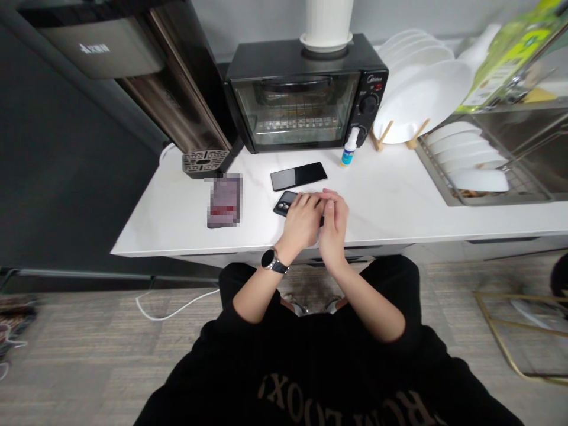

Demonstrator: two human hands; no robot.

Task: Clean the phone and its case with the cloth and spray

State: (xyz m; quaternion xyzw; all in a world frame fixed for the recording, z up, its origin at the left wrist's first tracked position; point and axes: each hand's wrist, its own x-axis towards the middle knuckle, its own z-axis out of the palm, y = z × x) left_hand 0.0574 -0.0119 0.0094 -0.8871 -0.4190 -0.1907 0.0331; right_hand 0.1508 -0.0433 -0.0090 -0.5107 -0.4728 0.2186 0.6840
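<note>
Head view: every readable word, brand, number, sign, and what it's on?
"Midea": boxy black toaster oven; its small markings unreadable.
"OOX!", apparently, upside down, rest unclear: black cloth shirt.
Too blurred: logo on tall black-and-silver dispenser; white-and-blue spray bottle; green plastic container.
Pixelated: purple rectangular item.

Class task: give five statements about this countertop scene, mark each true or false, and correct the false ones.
1. The left hand partly covers a phone with camera lenses. True.
2. Both hands are wide apart. False: the right hand is close beside the left.
3. A white container stands on the toaster oven. True.
4. Every plate is black. False: the plates are white.
5. The watch is on the left wrist. True.
</note>
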